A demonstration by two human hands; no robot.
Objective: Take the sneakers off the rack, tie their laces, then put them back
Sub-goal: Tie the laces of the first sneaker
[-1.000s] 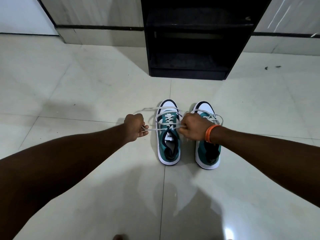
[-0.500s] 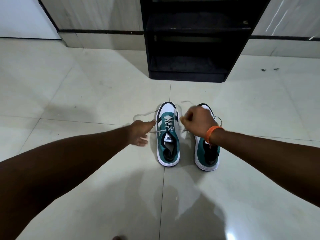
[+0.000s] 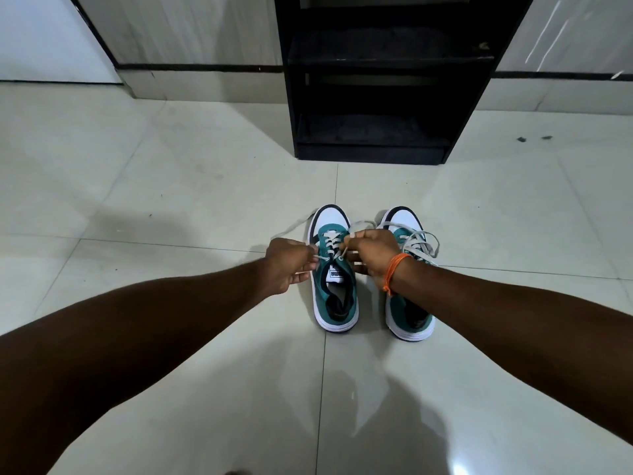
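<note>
Tying step: with both sneakers on the floor tiles (image 3: 205, 186) before the black rack (image 3: 376, 97), my left hand (image 3: 289, 265) and right hand (image 3: 371, 253) each pinch a lace end over the left sneaker (image 3: 334, 286); next, I judge, looping and cinching.

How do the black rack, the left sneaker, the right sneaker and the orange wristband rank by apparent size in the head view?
1. Black rack, largest.
2. Left sneaker and right sneaker: alike, unranked.
3. Orange wristband, smallest.
</note>
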